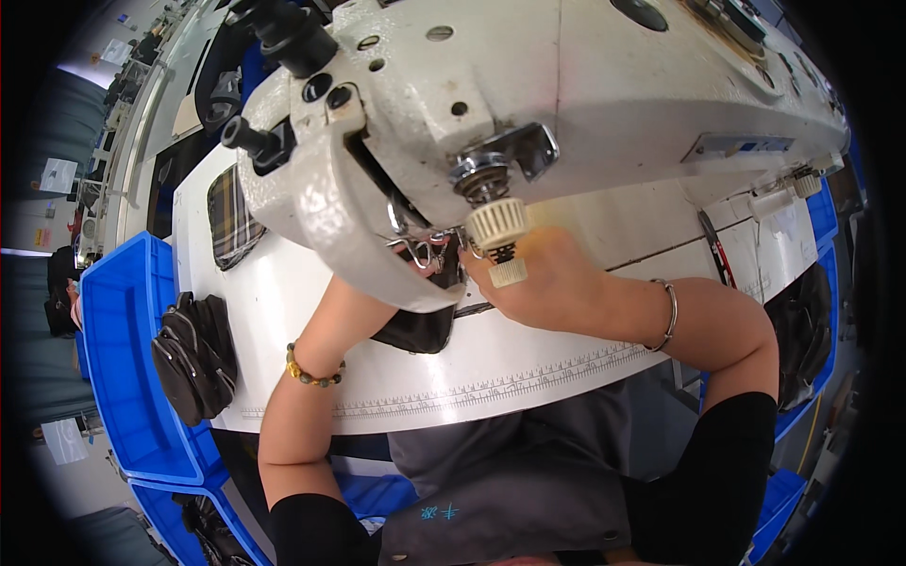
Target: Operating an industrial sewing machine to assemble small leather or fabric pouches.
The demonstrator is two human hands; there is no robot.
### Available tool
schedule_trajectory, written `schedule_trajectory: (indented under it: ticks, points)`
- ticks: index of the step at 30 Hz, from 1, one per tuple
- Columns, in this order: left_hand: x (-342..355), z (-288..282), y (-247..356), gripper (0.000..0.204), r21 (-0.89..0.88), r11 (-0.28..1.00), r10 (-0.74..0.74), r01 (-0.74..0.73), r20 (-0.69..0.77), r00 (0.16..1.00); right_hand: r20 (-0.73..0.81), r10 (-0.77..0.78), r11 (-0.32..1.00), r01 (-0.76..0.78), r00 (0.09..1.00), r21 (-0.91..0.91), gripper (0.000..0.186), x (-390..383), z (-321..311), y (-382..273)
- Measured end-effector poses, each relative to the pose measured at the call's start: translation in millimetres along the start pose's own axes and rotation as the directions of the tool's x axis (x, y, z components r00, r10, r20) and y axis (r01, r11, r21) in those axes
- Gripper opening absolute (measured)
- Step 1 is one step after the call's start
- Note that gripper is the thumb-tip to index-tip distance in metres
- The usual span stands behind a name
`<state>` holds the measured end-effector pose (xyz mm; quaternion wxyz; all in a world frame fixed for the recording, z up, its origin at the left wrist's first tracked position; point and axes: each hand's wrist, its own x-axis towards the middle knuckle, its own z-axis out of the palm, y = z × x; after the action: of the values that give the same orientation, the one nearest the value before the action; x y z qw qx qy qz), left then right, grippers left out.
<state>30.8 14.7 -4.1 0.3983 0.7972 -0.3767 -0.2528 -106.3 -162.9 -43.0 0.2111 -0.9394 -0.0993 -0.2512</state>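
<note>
"Where is the work sitting?"

"The dark piece (425,332) is lying on the white table (283,292), its far end running under the head of the sewing machine (585,85)."

"And the hands?"

"The left hand (366,307) is reaching in behind the curved guard, its fingertips showing beside the presser area. The right hand (543,283) is curling in from the other side, partly behind the thread knobs. I can't tell whether either is pinching the piece (the machine is blocking the grips)."

"So how far along are we?"

"Mid-sewing, I'm guessing; no finished seam is showing. Completing the stitching and getting the piece clear are probably remaining."

"What's waiting nearby?"

"A plaid piece (234,219) is lying well apart, beyond the machine's left end. A black bag (195,358) is resting at the table's left edge, beside a blue bin (123,349); whether that bag is finished, I'm not telling from here."
</note>
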Motion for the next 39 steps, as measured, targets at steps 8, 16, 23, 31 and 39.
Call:
schedule_trajectory:
  ticks: [8,16,23,31,39]
  points:
    - [-7.8,9.8,27.1,0.019,0.698,0.637,0.343,-0.326,0.122,0.931,0.165,-0.131,0.987,0.144,0.978,-0.069,0.013,-0.5,-3.6,7.1]
    - [6.8,-0.3,-9.8,0.011,0.249,0.922,0.294,-0.297,0.051,0.955,0.154,-0.131,0.987,0.143,0.979,-0.068,0.010,0.9,-4.7,3.6]
    - [-0.1,13.5,6.6,0.013,0.511,0.802,0.341,-0.311,0.036,0.939,0.171,-0.108,0.991,0.119,0.979,-0.057,0.008,3.9,-12.4,1.6]
    - [6.7,11.6,-5.0,0.010,0.443,0.829,0.385,-0.340,-0.011,0.923,0.183,-0.049,0.995,0.063,0.982,-0.073,0.006,0.9,-15.2,-4.3]
    - [9.0,8.9,-12.4,0.014,0.288,0.921,0.289,-0.262,-0.054,0.956,-0.064,-0.309,0.900,0.270,0.949,-0.341,0.026,-1.7,0.3,-17.5]
